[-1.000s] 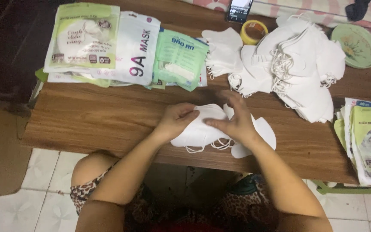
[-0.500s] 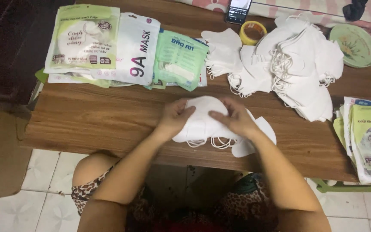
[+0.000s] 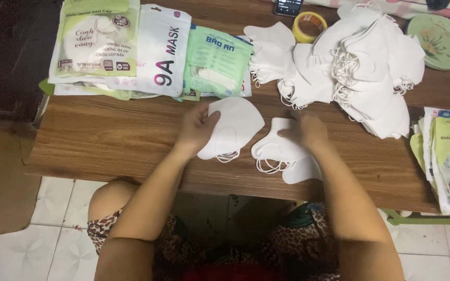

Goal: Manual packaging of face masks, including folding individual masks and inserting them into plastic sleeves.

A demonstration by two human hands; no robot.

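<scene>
The left hand (image 3: 196, 127) grips a folded white mask (image 3: 233, 127) near the middle of the wooden table (image 3: 105, 140). The right hand (image 3: 305, 130) (a little blurred) rests with loose fingers on more white masks (image 3: 279, 153) toward the front edge.

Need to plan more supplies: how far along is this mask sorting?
Done: nothing visibly finished. In hand: left hand holds a small mask stack; right hand rests on loose masks. Left: the big mask pile and flat pouches.

Even soft light, slight motion blur
</scene>
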